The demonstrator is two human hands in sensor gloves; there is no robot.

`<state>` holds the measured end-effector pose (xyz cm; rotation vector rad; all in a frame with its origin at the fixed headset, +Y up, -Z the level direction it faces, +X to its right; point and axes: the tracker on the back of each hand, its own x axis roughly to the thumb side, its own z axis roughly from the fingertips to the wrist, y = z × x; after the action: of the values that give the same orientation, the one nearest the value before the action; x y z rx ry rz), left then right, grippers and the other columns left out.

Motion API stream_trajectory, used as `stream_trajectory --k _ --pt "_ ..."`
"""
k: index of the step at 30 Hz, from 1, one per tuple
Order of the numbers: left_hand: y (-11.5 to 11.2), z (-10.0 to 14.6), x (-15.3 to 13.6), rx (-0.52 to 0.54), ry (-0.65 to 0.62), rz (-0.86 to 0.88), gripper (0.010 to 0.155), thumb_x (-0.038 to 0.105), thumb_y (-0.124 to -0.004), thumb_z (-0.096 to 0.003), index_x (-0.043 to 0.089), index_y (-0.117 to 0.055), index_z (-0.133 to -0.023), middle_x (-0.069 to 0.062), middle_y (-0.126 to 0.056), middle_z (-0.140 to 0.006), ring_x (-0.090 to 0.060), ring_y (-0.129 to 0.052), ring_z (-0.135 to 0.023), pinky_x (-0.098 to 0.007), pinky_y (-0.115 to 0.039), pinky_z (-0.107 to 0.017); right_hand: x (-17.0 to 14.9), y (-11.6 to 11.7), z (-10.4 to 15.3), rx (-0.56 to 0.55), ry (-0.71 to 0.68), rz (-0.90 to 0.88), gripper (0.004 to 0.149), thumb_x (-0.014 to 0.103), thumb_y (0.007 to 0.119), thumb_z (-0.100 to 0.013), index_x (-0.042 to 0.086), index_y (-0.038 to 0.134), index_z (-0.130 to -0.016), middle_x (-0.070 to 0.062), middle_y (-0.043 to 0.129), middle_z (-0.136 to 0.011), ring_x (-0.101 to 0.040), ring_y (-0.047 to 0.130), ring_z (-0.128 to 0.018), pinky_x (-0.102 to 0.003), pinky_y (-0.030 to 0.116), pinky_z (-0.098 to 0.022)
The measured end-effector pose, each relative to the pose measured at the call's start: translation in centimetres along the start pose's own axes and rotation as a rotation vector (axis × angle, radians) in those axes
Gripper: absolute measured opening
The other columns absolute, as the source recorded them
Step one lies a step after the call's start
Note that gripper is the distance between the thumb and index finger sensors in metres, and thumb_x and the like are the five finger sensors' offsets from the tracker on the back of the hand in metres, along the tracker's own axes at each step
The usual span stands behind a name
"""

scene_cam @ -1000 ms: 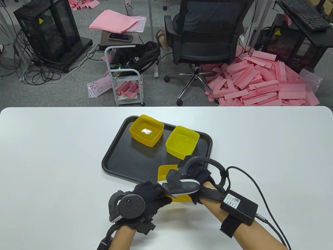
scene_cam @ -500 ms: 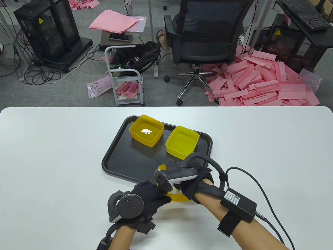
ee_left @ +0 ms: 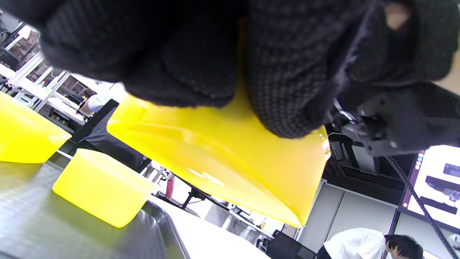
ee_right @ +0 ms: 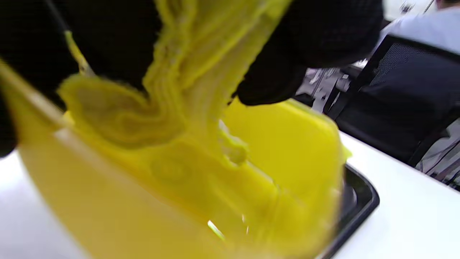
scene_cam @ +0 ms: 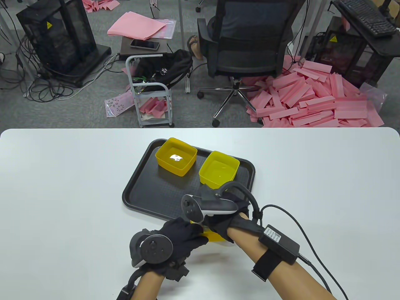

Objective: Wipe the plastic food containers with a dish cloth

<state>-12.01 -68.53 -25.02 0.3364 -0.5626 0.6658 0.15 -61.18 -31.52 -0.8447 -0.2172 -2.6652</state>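
My left hand [scene_cam: 181,236] grips a yellow plastic container [scene_cam: 214,236] near the tray's front edge; in the left wrist view its fingers [ee_left: 280,90] clamp the container's wall [ee_left: 222,151]. My right hand [scene_cam: 225,218] holds a yellow dish cloth [ee_right: 187,82] inside that container [ee_right: 287,144] and presses it against the inner surface. In the table view the right hand and its tracker hide most of the container and all of the cloth. Two more yellow containers [scene_cam: 176,156] [scene_cam: 218,170] stand upright on the black tray [scene_cam: 150,193].
The tray lies in the middle of the white table [scene_cam: 62,187]. The two containers also show in the left wrist view [ee_left: 100,187]. Beyond the far edge stand an office chair [scene_cam: 247,50], a small cart [scene_cam: 150,93] and a pile of pink foam strips [scene_cam: 312,100].
My right hand has moved left and turned over the held container, covering more of it. My left hand has stayed in place, still gripping the container.
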Motion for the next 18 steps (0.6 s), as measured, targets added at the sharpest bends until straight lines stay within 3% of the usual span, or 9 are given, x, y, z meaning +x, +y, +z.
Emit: stream_trajectory --k 6,8,13,18 --pt "-0.1 0.0 -0.2 -0.005 0.008 0.008 0.039 0.051 -0.096 -0.0351 0.025 -0.102 -0.064 -0.006 -0.103 -0.04 -0.028 -0.099 -0.034 -0.047 -0.085 -0.029 0.6 -0.1 -0.2 -0.188 0.038 0.201 0.05 0.053 0.086 -0.044 0.03 0.075 -0.087 0.003 0.097 -0.067 -0.023 0.099 -0.045 -0.042 0.088 -0.033" --pt "-0.1 0.0 -0.2 -0.008 0.005 0.005 0.039 0.051 -0.096 -0.0351 0.025 -0.102 -0.064 -0.006 -0.103 -0.04 -0.028 -0.099 -0.035 -0.047 -0.085 -0.029 0.2 0.0 -0.3 -0.194 0.067 0.253 0.049 0.053 0.086 -0.044 0.031 0.075 -0.087 0.003 0.097 -0.067 -0.023 0.099 -0.046 -0.042 0.088 -0.033" --pt "0.1 0.0 -0.2 0.017 0.017 -0.008 0.039 0.051 -0.096 -0.0352 0.025 -0.102 -0.064 -0.005 -0.103 -0.04 -0.028 -0.099 -0.034 -0.047 -0.085 -0.029 -1.5 0.8 0.0 -0.121 0.099 0.324 0.046 0.05 0.088 -0.044 0.037 0.076 -0.087 0.003 0.096 -0.07 -0.024 0.097 -0.05 -0.043 0.087 -0.037" --pt "0.0 0.1 -0.6 0.017 0.036 -0.014 0.039 0.051 -0.096 -0.0352 0.025 -0.102 -0.064 -0.006 -0.103 -0.041 -0.028 -0.099 -0.035 -0.047 -0.085 -0.03 -1.1 1.6 0.9 0.003 0.039 0.347 0.044 0.044 0.09 -0.044 0.042 0.079 -0.086 0.007 0.092 -0.083 -0.027 0.093 -0.062 -0.046 0.084 -0.047"
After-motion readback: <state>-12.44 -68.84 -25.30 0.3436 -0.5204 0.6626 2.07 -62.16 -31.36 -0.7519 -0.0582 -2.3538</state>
